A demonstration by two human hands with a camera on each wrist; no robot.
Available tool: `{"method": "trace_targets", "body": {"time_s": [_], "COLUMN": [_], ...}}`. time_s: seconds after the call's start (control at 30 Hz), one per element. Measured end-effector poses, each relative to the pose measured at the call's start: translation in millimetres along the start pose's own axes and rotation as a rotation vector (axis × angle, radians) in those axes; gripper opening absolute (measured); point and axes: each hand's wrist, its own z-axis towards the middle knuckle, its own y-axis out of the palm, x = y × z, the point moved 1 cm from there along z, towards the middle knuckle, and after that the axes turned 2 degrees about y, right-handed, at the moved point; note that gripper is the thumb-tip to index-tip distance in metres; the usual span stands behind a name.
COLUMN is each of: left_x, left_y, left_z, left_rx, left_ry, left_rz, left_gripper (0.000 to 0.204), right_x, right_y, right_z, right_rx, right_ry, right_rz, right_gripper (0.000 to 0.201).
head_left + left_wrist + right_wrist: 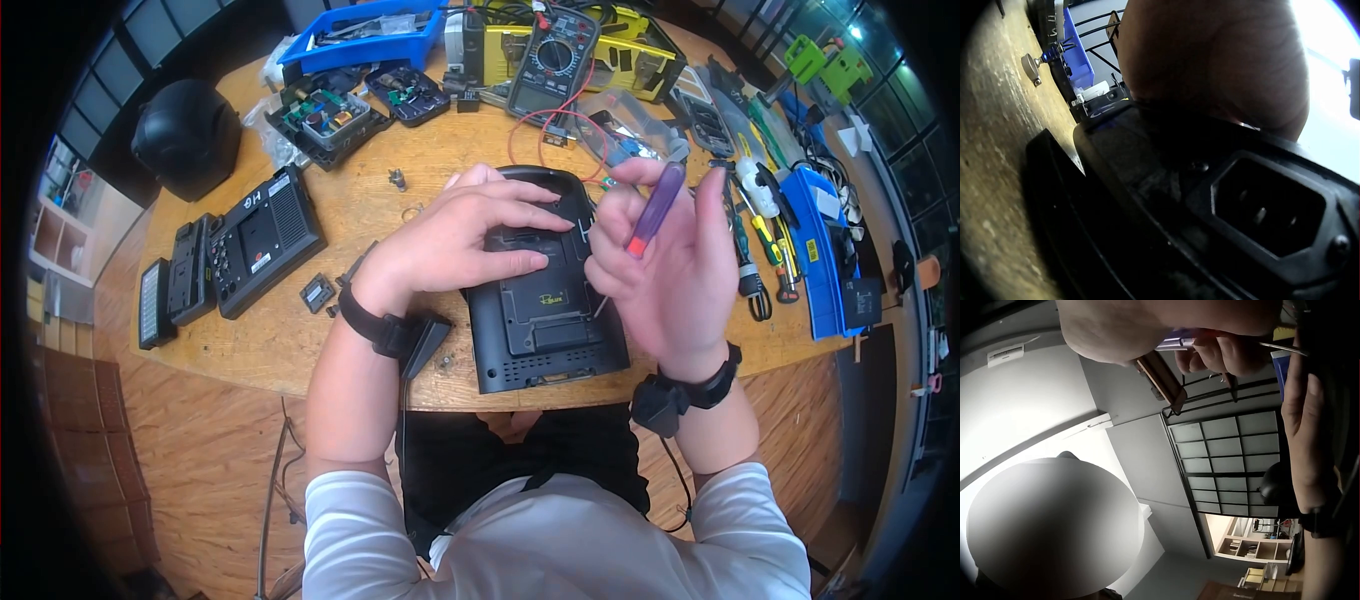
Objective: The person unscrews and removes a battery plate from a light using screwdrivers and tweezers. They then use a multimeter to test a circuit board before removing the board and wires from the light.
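Observation:
A black plastic device housing [550,320] lies at the table's front edge, a yellow-green logo on its raised panel. My left hand [480,235] rests across its upper left part with fingers spread out. In the left wrist view, a recessed three-pin power socket [1269,209] shows on a black casing beneath the hand. My right hand [665,255] grips a screwdriver [657,205] with a purple handle and red collar. Its thin shaft slants down to the housing's right side. The right wrist view shows the metal shaft [1282,347] beyond curled fingers.
Opened black casings [265,240] lie on the left; circuit boards [330,115] and a blue bin [365,35] stand behind. A multimeter [553,60] with red leads [512,140] sits at the back. Tools and a blue tray [815,255] line the right.

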Motion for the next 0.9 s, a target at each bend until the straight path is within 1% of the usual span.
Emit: {"method": "trace_targets", "body": {"time_s": [0.07,0.1,0.17,0.2,0.23,0.3,0.33,0.43,0.57,0.63,0.77,0.83,0.87,0.9], "left_x": [-1,-1,-3,-3,-4,-4,-4,-4,-2,-2,-3,-3,-3,-3], "left_y": [0,0,1,1,1,2,2,2,1,1,1,1,1,1], "left_z": [0,0,-1,-1,0,0,0,-1,0,0,-1,-1,-1,-1], "left_rx": [-0.010,-0.010,0.014,0.015,0.012,0.010,0.011,0.014,0.008,0.010,0.012,0.008,0.004,0.005], "left_ry": [0.015,0.013,0.024,0.024,0.026,0.030,0.030,0.030,0.025,0.031,0.024,0.024,0.026,0.025], "left_rz": [0.025,0.024,0.023,0.022,0.023,0.023,0.022,0.023,0.031,0.036,0.018,0.019,0.020,0.023], "left_gripper": [0.043,0.043,0.043,0.043,0.042,0.042,0.042,0.042,0.042,0.042,0.042,0.043,0.043,0.043], "right_x": [-8,-15,-31,-38,-38,-36,-37,-34,-33,-31,-30,-35,-38,-43], "right_y": [-5,-8,-5,8,4,-5,-3,5,9,11,14,14,13,12], "right_z": [-2,-4,-8,-8,-9,-14,-16,-19,-20,-23,-25,-26,-24,-18], "right_rx": [-0.084,-0.084,-0.070,-0.119,-0.121,-0.304,-0.317,-0.361,-0.384,-0.402,-0.375,-0.413,-0.415,-0.389], "right_ry": [-0.026,-0.025,-0.028,-0.008,-0.008,-0.049,0.020,0.033,0.043,0.068,0.085,-0.026,-0.028,-0.069], "right_rz": [-0.063,-0.063,-1.275,-1.510,-1.513,-1.659,-1.684,-1.710,-1.774,-1.849,-1.899,-1.870,-1.870,-1.806], "right_gripper": [0.030,0.030,0.011,0.010,0.010,0.011,0.013,0.010,0.010,0.012,0.016,0.015,0.015,0.013]}}
